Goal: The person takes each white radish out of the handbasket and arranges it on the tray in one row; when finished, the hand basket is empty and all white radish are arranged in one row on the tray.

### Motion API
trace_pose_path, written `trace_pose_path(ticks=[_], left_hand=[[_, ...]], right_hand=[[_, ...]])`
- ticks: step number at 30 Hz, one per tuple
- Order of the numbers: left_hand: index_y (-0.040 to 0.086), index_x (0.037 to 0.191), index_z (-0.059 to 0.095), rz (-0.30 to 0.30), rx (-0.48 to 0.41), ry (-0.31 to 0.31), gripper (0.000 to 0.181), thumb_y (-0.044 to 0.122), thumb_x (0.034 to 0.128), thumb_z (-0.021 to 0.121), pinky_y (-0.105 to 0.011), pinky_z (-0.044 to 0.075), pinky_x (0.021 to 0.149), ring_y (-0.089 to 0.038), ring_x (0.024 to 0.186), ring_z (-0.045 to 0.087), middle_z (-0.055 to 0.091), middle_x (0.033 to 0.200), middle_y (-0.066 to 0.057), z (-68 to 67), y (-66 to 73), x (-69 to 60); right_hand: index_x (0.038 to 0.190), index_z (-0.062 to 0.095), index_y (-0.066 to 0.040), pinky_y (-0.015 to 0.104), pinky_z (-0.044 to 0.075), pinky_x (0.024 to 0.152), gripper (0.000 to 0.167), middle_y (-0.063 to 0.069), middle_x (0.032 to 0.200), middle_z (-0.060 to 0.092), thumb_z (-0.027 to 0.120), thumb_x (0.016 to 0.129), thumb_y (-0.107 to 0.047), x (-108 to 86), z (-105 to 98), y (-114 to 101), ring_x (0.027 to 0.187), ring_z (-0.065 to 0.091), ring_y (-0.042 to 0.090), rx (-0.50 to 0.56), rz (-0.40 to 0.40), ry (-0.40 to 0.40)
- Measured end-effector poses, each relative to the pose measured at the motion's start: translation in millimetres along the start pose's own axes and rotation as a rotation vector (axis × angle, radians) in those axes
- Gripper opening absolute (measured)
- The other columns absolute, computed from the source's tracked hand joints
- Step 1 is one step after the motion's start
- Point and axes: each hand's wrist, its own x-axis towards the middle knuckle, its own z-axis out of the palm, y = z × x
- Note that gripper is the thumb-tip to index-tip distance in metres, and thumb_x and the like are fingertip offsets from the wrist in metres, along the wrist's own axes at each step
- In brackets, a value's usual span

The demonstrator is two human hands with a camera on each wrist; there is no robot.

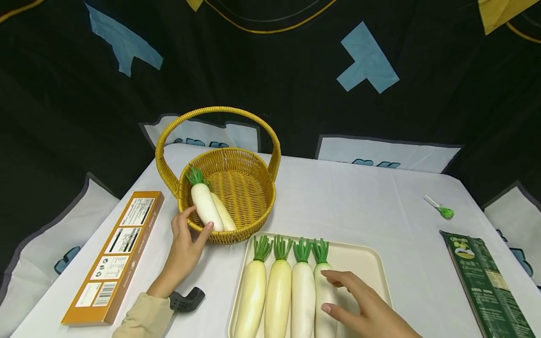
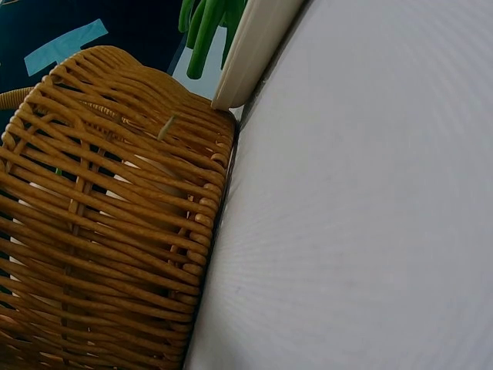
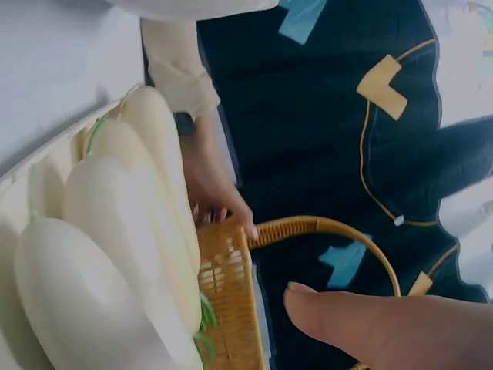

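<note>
The left hand (image 1: 186,249) is at the near-left rim of the wicker basket (image 1: 270,206), thumb and fingers spread on either side of the lower end of a white radish (image 1: 205,204). A yellowish radish (image 1: 224,213) lies beside it in the basket. In the head view the right hand (image 1: 369,307) is over the rightmost radish (image 1: 324,293) on the beige tray (image 1: 372,263), thumb and fingers apart. Left of that radish lie a white one (image 1: 303,295) and two yellowish ones (image 1: 277,298). The left wrist view shows the basket's woven side (image 2: 115,208), not the hand.
An orange box (image 1: 114,258) lies left of the basket, and a black wristband (image 1: 187,300) is at the left wrist. On the right side of the white table are a green lollipop (image 1: 445,212) and a dark green package (image 1: 486,281). The basket's tall handle (image 1: 217,109) arches upward.
</note>
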Motion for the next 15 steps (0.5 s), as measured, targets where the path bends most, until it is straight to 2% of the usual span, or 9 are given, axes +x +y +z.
trace_pose_path(ticks=[4,6,8,12,15], left_hand=[[0.011,0.137,0.022,-0.001,0.003,0.000,0.060,0.033,0.0903,0.052,-0.062,0.023,0.099,-0.045,0.128,0.023,0.013,0.140,-0.024,1.2,-0.4,-0.2],[0.012,0.137,0.022,-0.001,0.003,-0.002,0.059,0.032,0.0904,0.052,-0.063,0.023,0.099,-0.045,0.128,0.023,0.013,0.140,-0.024,1.4,-0.3,-0.5],[0.012,0.137,0.021,-0.004,0.006,-0.007,0.059,0.033,0.0906,0.052,-0.063,0.023,0.099,-0.045,0.128,0.022,0.012,0.140,-0.024,1.2,-0.2,-0.7],[0.013,0.137,0.021,-0.010,0.010,-0.011,0.060,0.033,0.0907,0.052,-0.063,0.024,0.098,-0.045,0.128,0.022,0.012,0.140,-0.024,0.5,-0.4,-0.6],[0.012,0.137,0.021,-0.010,0.009,-0.010,0.060,0.034,0.0906,0.052,-0.063,0.024,0.098,-0.045,0.128,0.023,0.012,0.140,-0.024,0.1,-0.3,-0.4]], right_hand=[[0.125,0.046,-0.031,0.034,0.045,0.085,0.043,-0.009,0.122,0.053,0.056,0.086,-0.045,8.3,-3.4,-10.1,0.108,0.050,0.015,0.144,0.077,-0.097],[0.125,0.047,-0.028,0.033,0.045,0.085,0.042,-0.006,0.120,0.055,0.055,0.086,-0.044,13.6,-3.7,-14.2,0.107,0.051,0.017,0.195,0.081,-0.141],[0.124,0.048,-0.025,0.031,0.045,0.087,0.041,-0.004,0.119,0.056,0.055,0.087,-0.041,19.5,-2.5,-18.3,0.107,0.053,0.016,0.240,0.042,-0.166],[0.123,0.050,-0.017,0.026,0.043,0.093,0.037,-0.001,0.123,0.055,0.053,0.090,-0.034,32.7,5.2,-24.2,0.112,0.053,0.016,0.331,-0.112,-0.193],[0.124,0.050,-0.012,0.027,0.043,0.095,0.037,0.005,0.126,0.053,0.053,0.091,-0.029,47.9,12.1,-30.1,0.116,0.051,0.022,0.430,-0.153,-0.242]])
